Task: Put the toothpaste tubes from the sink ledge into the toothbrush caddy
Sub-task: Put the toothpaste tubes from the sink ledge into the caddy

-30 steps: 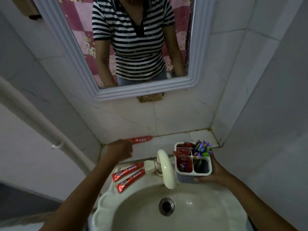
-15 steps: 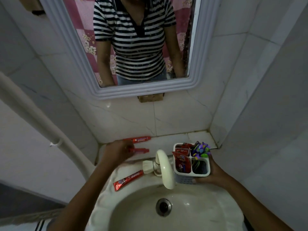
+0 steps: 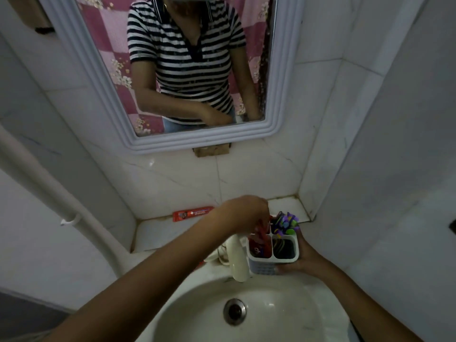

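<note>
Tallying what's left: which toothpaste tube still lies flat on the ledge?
The red tube against the back wall, lying alone; the others stand in the caddy under the left hand.

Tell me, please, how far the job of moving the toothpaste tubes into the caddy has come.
Partly done. Red tubes already stand in the left compartments of the white caddy, which the right hand steadies. The left hand is over the caddy, pushing a red tube in. One toothpaste tube lies on the tiled ledge by the wall. Any tube under the left forearm is hidden.
</note>
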`<state>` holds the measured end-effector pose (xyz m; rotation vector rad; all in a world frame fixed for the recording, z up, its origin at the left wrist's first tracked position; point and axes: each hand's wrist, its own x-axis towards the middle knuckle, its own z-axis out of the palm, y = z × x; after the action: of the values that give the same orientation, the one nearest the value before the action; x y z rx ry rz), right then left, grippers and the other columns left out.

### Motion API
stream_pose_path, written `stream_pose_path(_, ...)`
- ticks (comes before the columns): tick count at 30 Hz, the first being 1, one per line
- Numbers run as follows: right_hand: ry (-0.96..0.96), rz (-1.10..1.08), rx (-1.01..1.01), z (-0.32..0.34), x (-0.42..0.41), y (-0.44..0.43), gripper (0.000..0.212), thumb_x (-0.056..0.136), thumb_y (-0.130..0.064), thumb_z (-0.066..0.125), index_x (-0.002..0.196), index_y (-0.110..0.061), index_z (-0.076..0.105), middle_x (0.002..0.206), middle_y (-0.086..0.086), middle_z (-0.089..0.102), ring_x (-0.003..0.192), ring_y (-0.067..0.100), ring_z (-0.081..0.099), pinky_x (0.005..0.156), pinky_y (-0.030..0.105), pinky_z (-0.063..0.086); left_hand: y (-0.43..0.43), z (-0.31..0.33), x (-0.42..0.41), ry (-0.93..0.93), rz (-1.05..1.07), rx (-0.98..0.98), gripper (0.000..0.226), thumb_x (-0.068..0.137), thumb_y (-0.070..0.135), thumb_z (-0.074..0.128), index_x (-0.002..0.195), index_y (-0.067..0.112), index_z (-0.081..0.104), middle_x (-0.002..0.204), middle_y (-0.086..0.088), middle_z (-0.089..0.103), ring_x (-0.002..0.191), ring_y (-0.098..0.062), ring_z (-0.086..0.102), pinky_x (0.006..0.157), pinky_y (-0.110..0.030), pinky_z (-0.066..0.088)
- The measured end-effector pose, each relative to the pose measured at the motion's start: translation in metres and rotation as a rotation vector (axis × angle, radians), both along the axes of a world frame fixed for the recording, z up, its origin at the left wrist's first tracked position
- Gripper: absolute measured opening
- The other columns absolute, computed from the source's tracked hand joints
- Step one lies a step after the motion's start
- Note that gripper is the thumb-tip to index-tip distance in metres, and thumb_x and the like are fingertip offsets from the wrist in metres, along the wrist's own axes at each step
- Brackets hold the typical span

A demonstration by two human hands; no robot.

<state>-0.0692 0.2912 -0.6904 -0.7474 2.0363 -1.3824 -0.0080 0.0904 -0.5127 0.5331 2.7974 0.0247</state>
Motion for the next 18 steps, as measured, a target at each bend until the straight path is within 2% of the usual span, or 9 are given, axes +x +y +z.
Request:
stream_pose_path(2, -0.002, 0.009, -0.014, 0.003, 0.001, -0.001, 0.133, 0.045, -0.043, 0.093, 0.141, -0.024, 0.002, 0.134, -0.007, 0.042, 0.118, -0.010, 0.050, 0.096, 0.012, 0.046, 0.011, -0.019, -0.006, -0.063, 0.007, -0.088, 0.023, 0.085, 0.016, 0.061, 0.106, 0.010, 0.071, 0.105, -0.013, 0.067, 0.095, -0.029, 0.063, 0.077, -0.036, 0.049)
stream_pose_path(5, -0.037, 0.003, -0.011, 0.001, -0.001, -0.001, 0.129, 0.049, -0.020, 0.095, 0.141, -0.014, 0.005, 0.129, -0.005, 0.044, 0.111, -0.012, 0.054, 0.091, 0.013, 0.050, 0.015, -0.040, -0.011, -0.074, 0.089, -0.073, 0.021, 0.086, 0.014, 0.060, 0.102, 0.007, 0.070, 0.101, -0.015, 0.069, 0.091, -0.032, 0.065, 0.074, -0.035, 0.049)
stream_pose_path(7, -0.012, 0.001, -0.010, 0.001, 0.000, -0.001, 0.132, 0.048, -0.031, 0.093, 0.143, -0.010, 0.004, 0.131, -0.001, 0.046, 0.115, -0.009, 0.053, 0.089, 0.009, 0.047, 0.012, -0.046, -0.012, -0.041, 0.139, -0.029, 0.019, 0.084, 0.017, 0.061, 0.099, 0.010, 0.070, 0.098, -0.013, 0.070, 0.090, -0.031, 0.066, 0.072, -0.035, 0.048)
stream_pose_path(9, 0.006, -0.007, -0.005, 0.001, 0.000, -0.001, 0.134, 0.047, -0.029, 0.094, 0.143, -0.009, 0.003, 0.135, 0.004, 0.045, 0.116, -0.008, 0.053, 0.089, 0.009, 0.047, 0.003, -0.043, -0.009, 0.005, 0.215, 0.114, 0.027, 0.080, 0.032, 0.069, 0.100, 0.014, 0.068, 0.098, -0.008, 0.072, 0.090, -0.026, 0.066, 0.075, -0.035, 0.051)
stream_pose_path(11, 0.013, 0.013, -0.010, 0.000, 0.000, 0.000, 0.129, 0.052, 0.001, 0.091, 0.144, -0.005, 0.001, 0.137, 0.009, 0.043, 0.115, -0.010, 0.053, 0.088, 0.008, 0.047, -0.016, -0.033, -0.001, 0.073, 0.340, 0.336, 0.036, 0.077, 0.047, 0.070, 0.102, 0.021, 0.066, 0.099, 0.000, 0.073, 0.086, -0.016, 0.066, 0.077, -0.032, 0.054)
stream_pose_path(13, 0.004, 0.015, -0.015, -0.006, -0.001, 0.001, 0.125, 0.055, 0.015, 0.085, 0.145, -0.005, 0.000, 0.137, 0.006, 0.044, 0.115, -0.011, 0.052, 0.088, 0.008, 0.047, -0.049, -0.027, 0.014, 0.192, 0.496, 0.479, 0.026, 0.083, 0.043, 0.065, 0.100, 0.023, 0.067, 0.098, 0.004, 0.073, 0.082, -0.009, 0.064, 0.077, -0.028, 0.054)
stream_pose_path(15, -0.003, 0.012, -0.034, -0.007, -0.001, 0.001, 0.125, 0.054, 0.015, 0.086, 0.145, -0.005, 0.002, 0.133, 0.003, 0.045, 0.114, -0.012, 0.052, 0.088, 0.008, 0.047, -0.091, -0.036, 0.037, 0.316, 0.673, 0.437, 0.016, 0.086, 0.033, 0.064, 0.096, 0.021, 0.068, 0.093, 0.004, 0.071, 0.081, -0.011, 0.063, 0.075, -0.029, 0.054)
stream_pose_path(16, 0.001, 0.019, -0.031, -0.004, 0.000, 0.000, 0.125, 0.053, 0.014, 0.086, 0.144, -0.004, 0.004, 0.132, 0.002, 0.046, 0.114, -0.012, 0.052, 0.088, 0.008, 0.047, -0.109, -0.046, 0.052, 0.310, 0.752, 0.363, 0.015, 0.085, 0.030, 0.065, 0.095, 0.019, 0.069, 0.093, 0.002, 0.070, 0.084, -0.015, 0.065, 0.075, -0.030, 0.052)
stream_pose_path(18, 0.007, 0.017, -0.023, -0.005, 0.000, 0.001, 0.121, 0.052, 0.011, 0.087, 0.143, -0.005, 0.008, 0.130, -0.002, 0.047, 0.111, -0.012, 0.054, 0.087, 0.009, 0.048, -0.132, -0.081, 0.085, 0.127, 0.831, 0.149, 0.017, 0.084, 0.028, 0.066, 0.098, 0.019, 0.070, 0.102, 0.000, 0.069, 0.097, -0.019, 0.064, 0.081, -0.030, 0.050)
